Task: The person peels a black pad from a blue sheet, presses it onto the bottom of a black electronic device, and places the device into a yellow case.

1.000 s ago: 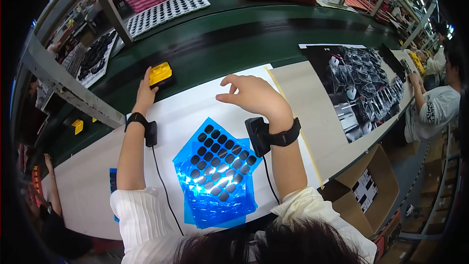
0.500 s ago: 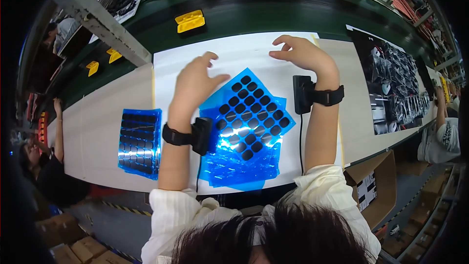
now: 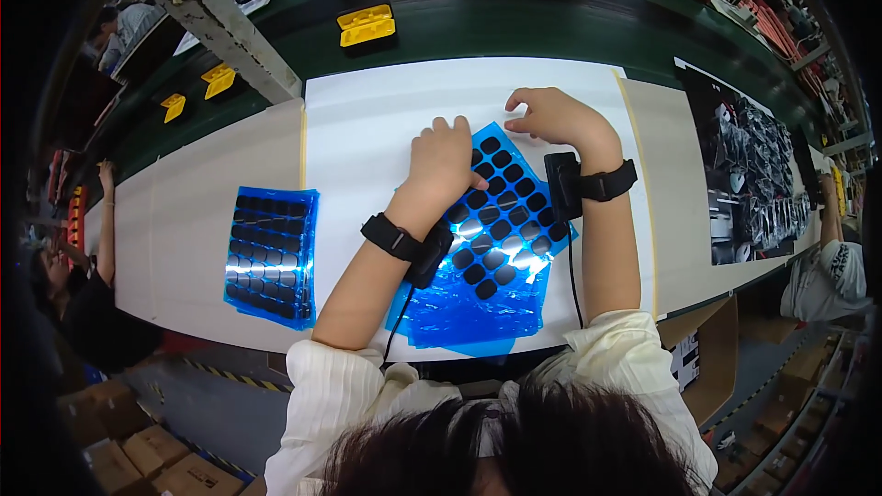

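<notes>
A blue film sheet with rows of rounded black pads (image 3: 498, 213) lies turned cornerwise in front of me. Beneath it is a pile of plain blue film sheets (image 3: 469, 317). My left hand (image 3: 443, 163) rests over the sheet's upper left edge, palm down, fingers apart and thumb lying across the black pads. Just right of the sheet's far corner is my right hand (image 3: 562, 119), its fingers bent and a gap showing between thumb and forefinger. Nothing shows in either hand. Each wrist wears a black strap with a small black box and cable.
A stack of similar blue sheets with black pads (image 3: 271, 257) lies to the left on the table. Yellow open cases (image 3: 367, 26) sit on the green conveyor beyond. At right are black bagged parts (image 3: 758, 165). A metal post (image 3: 207, 23) stands far left; people work at both sides.
My left hand has moved right onto the padded sheet. My right hand has come down slightly toward its far corner. The view has shifted a little.
</notes>
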`<state>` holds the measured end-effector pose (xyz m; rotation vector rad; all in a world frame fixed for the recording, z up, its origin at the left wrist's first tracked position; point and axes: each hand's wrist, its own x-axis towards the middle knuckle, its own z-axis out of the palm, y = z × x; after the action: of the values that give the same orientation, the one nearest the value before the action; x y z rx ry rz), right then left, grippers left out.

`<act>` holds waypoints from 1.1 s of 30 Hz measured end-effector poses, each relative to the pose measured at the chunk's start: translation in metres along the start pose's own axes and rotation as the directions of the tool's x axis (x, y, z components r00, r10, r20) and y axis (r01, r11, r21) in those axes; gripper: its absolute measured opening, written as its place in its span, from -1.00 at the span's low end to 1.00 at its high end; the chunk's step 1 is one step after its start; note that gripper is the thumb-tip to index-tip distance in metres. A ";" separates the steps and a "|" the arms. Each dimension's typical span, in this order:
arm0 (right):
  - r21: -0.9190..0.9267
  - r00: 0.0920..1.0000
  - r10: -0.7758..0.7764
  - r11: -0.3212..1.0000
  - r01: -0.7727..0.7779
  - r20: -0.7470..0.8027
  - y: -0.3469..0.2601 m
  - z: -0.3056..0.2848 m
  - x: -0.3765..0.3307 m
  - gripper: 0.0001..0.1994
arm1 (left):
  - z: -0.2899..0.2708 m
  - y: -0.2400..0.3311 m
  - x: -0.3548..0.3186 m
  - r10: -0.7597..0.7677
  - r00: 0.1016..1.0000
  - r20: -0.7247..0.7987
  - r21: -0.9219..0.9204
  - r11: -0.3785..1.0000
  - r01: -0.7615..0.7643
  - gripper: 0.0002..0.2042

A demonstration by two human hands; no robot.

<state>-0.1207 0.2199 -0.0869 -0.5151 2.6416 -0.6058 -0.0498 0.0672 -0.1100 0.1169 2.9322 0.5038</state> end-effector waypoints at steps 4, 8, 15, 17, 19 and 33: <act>0.040 0.999 -0.044 0.998 0.045 -0.027 0.000 0.014 0.013 -0.77 | 0.002 0.000 0.000 0.023 0.998 -0.053 -0.027 0.999 -0.024 -0.44; 0.123 0.998 0.064 0.990 -0.066 0.018 -0.010 0.017 0.010 -0.82 | 0.009 -0.005 0.000 0.089 0.988 -0.127 -0.061 0.993 -0.097 -0.49; -0.091 0.983 -0.050 0.995 0.034 -0.176 0.000 0.035 0.021 -0.86 | 0.009 -0.010 0.001 0.066 0.997 -0.038 -0.073 0.995 -0.069 -0.54; -0.087 0.979 -0.041 0.996 0.024 -0.197 -0.003 0.035 0.023 -0.87 | 0.008 -0.011 0.001 0.069 0.997 -0.037 -0.071 0.995 -0.072 -0.55; -0.112 0.986 -0.019 0.994 0.000 -0.167 -0.005 0.036 0.025 -0.89 | 0.008 -0.014 0.001 0.076 0.997 -0.032 -0.075 0.994 -0.079 -0.58; 0.115 0.952 -0.182 0.970 0.215 -0.245 -0.013 0.000 0.003 -0.96 | -0.030 -0.029 -0.003 0.103 0.991 -0.090 -0.132 0.985 -0.114 -0.55</act>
<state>-0.1196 0.2077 -0.0817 -0.7121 2.7556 -0.9612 -0.0534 0.0298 -0.0909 0.2458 2.9718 0.7426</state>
